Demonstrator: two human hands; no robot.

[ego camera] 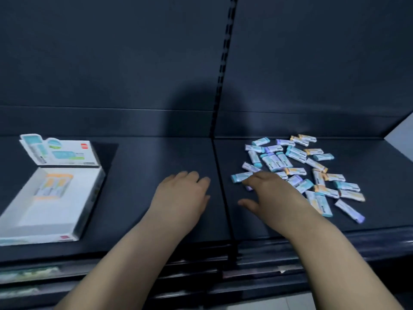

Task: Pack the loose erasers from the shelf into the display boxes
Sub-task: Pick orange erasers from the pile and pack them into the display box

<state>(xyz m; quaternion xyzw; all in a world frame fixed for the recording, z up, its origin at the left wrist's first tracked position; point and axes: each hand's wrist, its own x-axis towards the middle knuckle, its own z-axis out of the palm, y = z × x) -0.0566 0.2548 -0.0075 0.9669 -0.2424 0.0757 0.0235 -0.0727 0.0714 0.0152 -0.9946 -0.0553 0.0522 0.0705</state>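
Presently, dark shelf (pixel 156 157), dark back panel (pixel 111 63), loose erasers (pixel 297 162) at splayed right hand (pixel 268 193) fingertips, left hand (pixel 181 195) relaxed, empty, alongside.

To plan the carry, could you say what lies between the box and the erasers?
In the head view: bare shelf, the left hand and a seam.
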